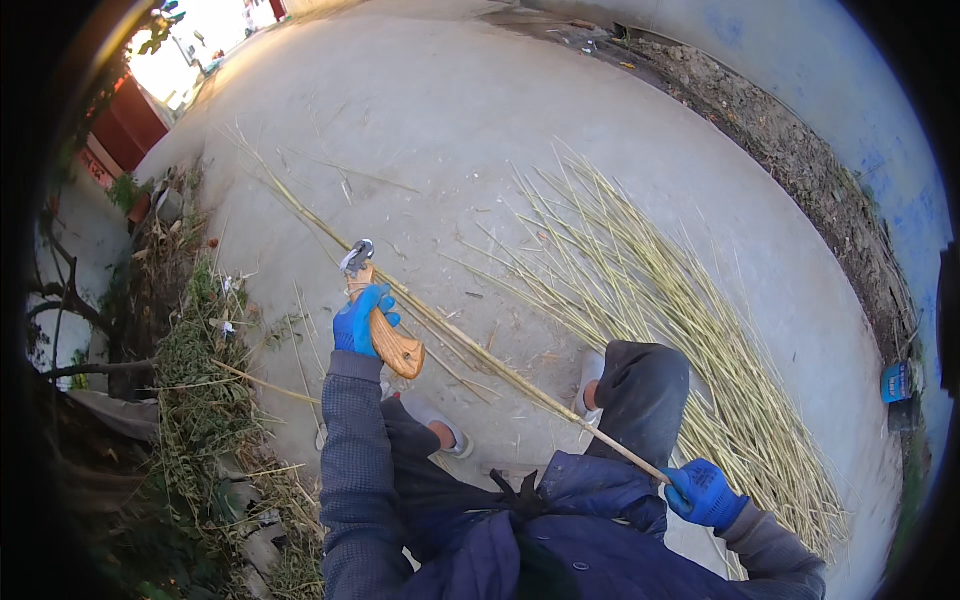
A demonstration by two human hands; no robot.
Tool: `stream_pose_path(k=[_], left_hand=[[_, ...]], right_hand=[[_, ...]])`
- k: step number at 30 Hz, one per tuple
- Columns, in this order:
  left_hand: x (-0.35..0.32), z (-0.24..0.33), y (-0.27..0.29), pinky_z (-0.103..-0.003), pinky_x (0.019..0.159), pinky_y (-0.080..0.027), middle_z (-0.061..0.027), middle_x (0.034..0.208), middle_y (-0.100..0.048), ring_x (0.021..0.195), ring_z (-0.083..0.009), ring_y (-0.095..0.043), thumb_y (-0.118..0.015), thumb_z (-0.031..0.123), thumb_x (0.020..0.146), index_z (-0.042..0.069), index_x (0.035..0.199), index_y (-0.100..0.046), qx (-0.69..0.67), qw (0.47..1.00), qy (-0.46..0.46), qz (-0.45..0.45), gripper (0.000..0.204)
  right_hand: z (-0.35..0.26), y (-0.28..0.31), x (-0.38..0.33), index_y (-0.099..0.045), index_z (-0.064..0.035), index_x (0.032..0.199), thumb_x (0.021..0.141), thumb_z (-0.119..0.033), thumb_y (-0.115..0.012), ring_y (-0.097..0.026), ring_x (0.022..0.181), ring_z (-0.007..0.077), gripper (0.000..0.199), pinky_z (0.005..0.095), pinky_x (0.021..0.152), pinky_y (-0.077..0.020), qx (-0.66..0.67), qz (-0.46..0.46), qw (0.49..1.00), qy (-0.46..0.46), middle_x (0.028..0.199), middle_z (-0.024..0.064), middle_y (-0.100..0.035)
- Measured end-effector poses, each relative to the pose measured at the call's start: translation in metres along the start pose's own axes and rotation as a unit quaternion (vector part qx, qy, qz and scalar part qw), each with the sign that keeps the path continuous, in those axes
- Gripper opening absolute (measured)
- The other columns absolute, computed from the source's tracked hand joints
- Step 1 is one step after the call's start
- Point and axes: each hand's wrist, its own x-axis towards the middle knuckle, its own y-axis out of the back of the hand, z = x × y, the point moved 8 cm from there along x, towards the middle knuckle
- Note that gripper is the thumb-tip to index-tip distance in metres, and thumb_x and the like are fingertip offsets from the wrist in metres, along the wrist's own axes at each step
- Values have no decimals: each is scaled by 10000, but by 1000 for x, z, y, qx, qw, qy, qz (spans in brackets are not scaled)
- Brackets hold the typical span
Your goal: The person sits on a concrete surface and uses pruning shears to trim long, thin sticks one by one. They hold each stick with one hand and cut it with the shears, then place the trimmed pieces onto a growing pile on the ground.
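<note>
My left hand (365, 322), in a blue glove, is closed around a wooden-handled tool (398, 347) with a curved, thick handle end. Its small metal head (357, 256) points away from me; the exact kind of tool is not clear. Low on the right, my gloved right hand (704, 495) grips the thick end of a long, pale stalk (540, 395). The stalk slants across my knees toward the far left, passing close beside the metal head. Whether the two touch, I cannot tell.
A large heap of long, pale stalks (690, 320) lies on the concrete ground (430, 110) at my right. Cut green plants (200, 400) are piled at my left. A blue can (894, 383) stands by the wall (860, 110) at the far right. Loose bits of stalk lie around my feet.
</note>
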Motion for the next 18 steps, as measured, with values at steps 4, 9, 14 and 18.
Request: stream_pose_path(k=[4,9,14,18], left_hand=[[-48,-30,-39,-319,595,-569,-148,926,-672,697,-209,-652,-702,190,894,-49,1189,-594,-5,997,54,-54,395],[-113,-74,-84,-322,611,-584,-146,939,-681,764,-212,-678,-690,184,910,-44,1191,-600,13,989,101,-108,373],[-77,-63,-42,-334,650,-577,-136,1050,-682,816,-214,-668,-713,195,884,-42,1204,-601,3,992,102,-72,414],[0,-9,29,-362,781,-567,-148,1147,-657,993,-241,-644,-713,209,868,-45,1262,-563,1,1000,30,9,492]], right_hand=[[-11,-6,67,-556,-61,1317,898,-235,-667,-669,686,282,467,399,663,-537,216,-41,974,-55,782,143,-671],[-34,-29,223,-541,-60,1323,986,-248,-534,-652,590,205,386,372,605,-547,427,-63,892,-132,729,106,-664],[-52,-40,223,-624,-66,1086,941,-213,-602,-617,512,278,207,403,498,-482,255,43,966,8,622,163,-593],[-31,-25,76,-643,-53,1056,861,-139,-676,-584,478,292,215,403,466,-458,108,26,992,58,558,127,-548]])
